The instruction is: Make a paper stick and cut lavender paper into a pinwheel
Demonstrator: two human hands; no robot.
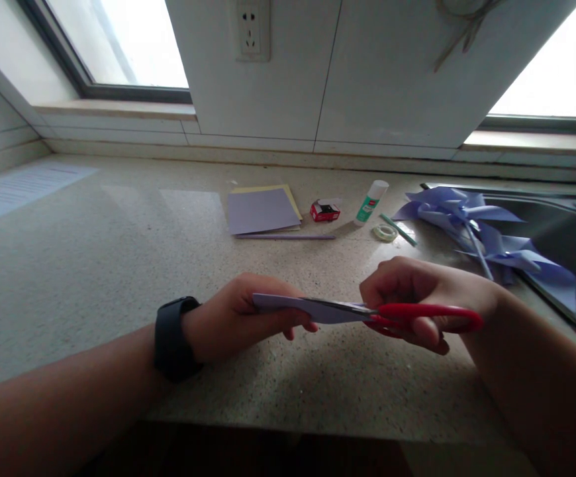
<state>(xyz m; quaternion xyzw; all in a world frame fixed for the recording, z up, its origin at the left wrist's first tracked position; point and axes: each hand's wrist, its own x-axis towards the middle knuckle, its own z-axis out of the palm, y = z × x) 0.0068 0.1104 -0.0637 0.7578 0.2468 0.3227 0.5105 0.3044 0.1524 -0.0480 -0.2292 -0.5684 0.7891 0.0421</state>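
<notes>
Bare forearms come in from the two sides of the view, the left forearm [64, 404] with a dark watch [176, 339] at the wrist, the right forearm [531, 364] from the opposite side. Between them the worktop [134, 265] ends in a straight front edge, just short of the bottom of the view.

Raised over the front part of the worktop, the left hand [238, 318] has its grip pinched narrow on a lilac paper piece [337, 314], thumb on the near face and fingers behind. The right hand [417, 291] has its grip curled around the handles of the red scissors [432, 310]. A blade runs along the upper edge of the paper piece, its tip near the left fingers; how far the blades are parted I cannot tell.

Beyond the hands, a band of speckled surface separates them from a row of things: a paper stack [263, 211] with a thin lilac stick [288, 237] along its near edge, a small red box [324, 212], an upright glue stick [371, 202], a tape roll [384, 232] and a green stick [402, 232] just beside it. Room is tighter at the right, where lilac pinwheels [459, 209] overlap the edge of the sink [561, 225]. Far left, well apart, lies a printed sheet [24, 189].
</notes>
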